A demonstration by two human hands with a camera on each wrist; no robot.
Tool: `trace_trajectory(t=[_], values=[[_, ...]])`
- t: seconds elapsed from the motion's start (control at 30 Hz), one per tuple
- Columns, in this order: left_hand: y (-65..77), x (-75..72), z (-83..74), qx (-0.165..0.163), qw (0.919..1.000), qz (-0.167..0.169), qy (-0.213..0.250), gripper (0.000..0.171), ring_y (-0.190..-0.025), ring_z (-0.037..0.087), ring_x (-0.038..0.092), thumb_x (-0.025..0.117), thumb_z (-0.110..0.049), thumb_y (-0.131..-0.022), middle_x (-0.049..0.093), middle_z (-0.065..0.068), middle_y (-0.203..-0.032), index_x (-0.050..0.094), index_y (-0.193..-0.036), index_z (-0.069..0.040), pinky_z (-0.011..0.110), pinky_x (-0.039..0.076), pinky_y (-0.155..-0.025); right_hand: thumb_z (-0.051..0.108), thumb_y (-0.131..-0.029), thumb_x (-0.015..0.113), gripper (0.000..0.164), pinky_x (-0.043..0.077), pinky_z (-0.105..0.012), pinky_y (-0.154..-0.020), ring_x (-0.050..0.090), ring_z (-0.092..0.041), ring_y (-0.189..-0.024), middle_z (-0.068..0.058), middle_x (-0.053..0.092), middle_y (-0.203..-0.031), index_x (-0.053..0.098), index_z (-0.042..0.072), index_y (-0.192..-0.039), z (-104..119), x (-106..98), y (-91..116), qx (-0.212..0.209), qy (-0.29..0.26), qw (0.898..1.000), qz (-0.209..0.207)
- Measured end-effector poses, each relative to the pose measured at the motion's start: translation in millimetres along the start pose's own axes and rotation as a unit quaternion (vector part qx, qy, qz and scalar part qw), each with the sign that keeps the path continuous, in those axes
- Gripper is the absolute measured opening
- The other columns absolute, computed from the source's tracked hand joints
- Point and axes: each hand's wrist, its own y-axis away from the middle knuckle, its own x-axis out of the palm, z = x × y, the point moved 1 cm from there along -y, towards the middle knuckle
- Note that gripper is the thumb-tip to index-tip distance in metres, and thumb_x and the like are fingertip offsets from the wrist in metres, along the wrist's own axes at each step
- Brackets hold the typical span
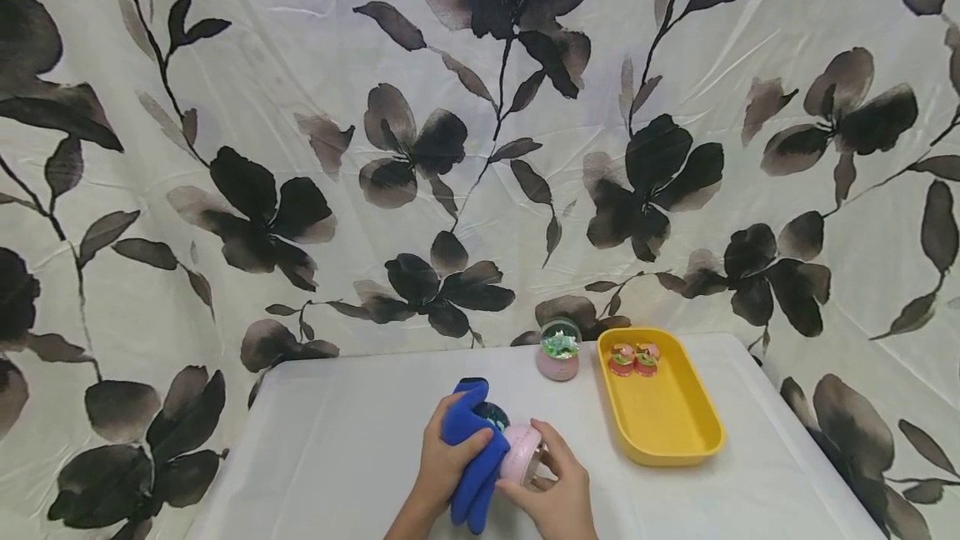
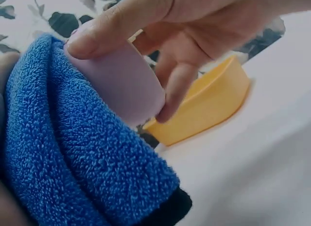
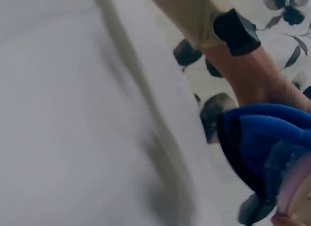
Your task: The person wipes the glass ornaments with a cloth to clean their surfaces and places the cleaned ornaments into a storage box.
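Near the table's front, my left hand (image 1: pixel 442 458) grips a folded blue cloth (image 1: pixel 476 473) that is terry-like in the left wrist view. The cloth lies against the dark glass dome (image 1: pixel 492 415) of a snow globe. My right hand (image 1: pixel 558 486) holds that snow globe by its pink base (image 1: pixel 519 454), thumb and fingers on either side of it. The globe is tilted, its dome toward the cloth. In the left wrist view the cloth (image 2: pixel 97 138) hides the dome, and the right hand (image 2: pixel 189 46) is on the base (image 2: pixel 124 85). The right wrist view catches the cloth (image 3: pixel 272 133) and base only at its edge.
A second snow globe (image 1: pixel 559 348) with a pink base stands upright at the table's back edge. Right of it is a yellow tray (image 1: pixel 667 457) with two small red-and-pink figures (image 1: pixel 633 359) at its far end. A floral curtain (image 1: pixel 480 148) hangs behind the white table (image 1: pixel 337 440).
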Motion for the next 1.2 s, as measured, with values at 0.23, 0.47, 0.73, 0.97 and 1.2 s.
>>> trace_trajectory(t=[0.23,0.47,0.73,0.97,1.2], values=[[1.9,-4.0,-0.3,-0.047,0.9984,0.032,0.003,0.048,-0.105,0.031,0.056,0.074,-0.021,-0.084,0.059,0.015,-0.117,0.057,-0.128,-0.015,0.042,0.047,-0.084,0.045,-0.065,0.088,0.082,0.051,-0.035,-0.088,0.053,-0.020,-0.121,0.000,0.053,-0.136,0.055,0.018,-0.135,28,-22,-18,-0.220,0.250,0.937,0.107],[5.8,-8.6,-0.8,-0.080,0.9798,0.171,0.066,0.047,-0.109,0.032,0.054,0.065,-0.019,-0.089,0.055,0.018,-0.123,0.052,-0.133,-0.006,0.043,0.048,-0.088,0.029,-0.059,0.094,0.082,0.048,-0.035,-0.092,0.055,-0.012,-0.117,0.005,0.055,-0.134,0.059,0.021,-0.133,64,-40,-46,-0.327,0.358,0.826,0.289],[4.6,-5.7,-5.4,-0.085,0.9703,0.217,0.066,0.051,-0.107,0.030,0.054,0.069,-0.019,-0.086,0.056,0.015,-0.122,0.053,-0.132,-0.005,0.041,0.047,-0.087,0.023,-0.063,0.093,0.072,0.052,-0.034,-0.083,0.055,-0.017,-0.115,0.005,0.059,-0.130,0.062,0.020,-0.128,52,-58,-80,-0.200,0.159,0.883,0.395],[4.4,-5.4,-9.7,-0.042,0.9832,0.177,0.019,0.054,-0.104,0.031,0.056,0.076,-0.015,-0.078,0.059,0.013,-0.119,0.057,-0.128,-0.012,0.043,0.047,-0.083,0.009,-0.073,0.084,0.070,0.055,-0.043,-0.079,0.062,-0.031,-0.105,-0.012,0.057,-0.131,0.053,0.002,-0.135,8,-64,-94,-0.047,-0.047,0.917,0.394],[5.8,-7.8,-10.0,-0.017,0.9899,0.139,0.021,0.063,-0.106,0.034,0.054,0.079,-0.013,-0.073,0.057,0.014,-0.122,0.055,-0.131,-0.015,0.045,0.046,-0.083,0.009,-0.083,0.074,0.061,0.051,-0.037,-0.088,0.058,-0.025,-0.107,-0.014,0.058,-0.126,0.048,-0.001,-0.137,-16,-56,-87,0.083,-0.239,0.892,0.375]])
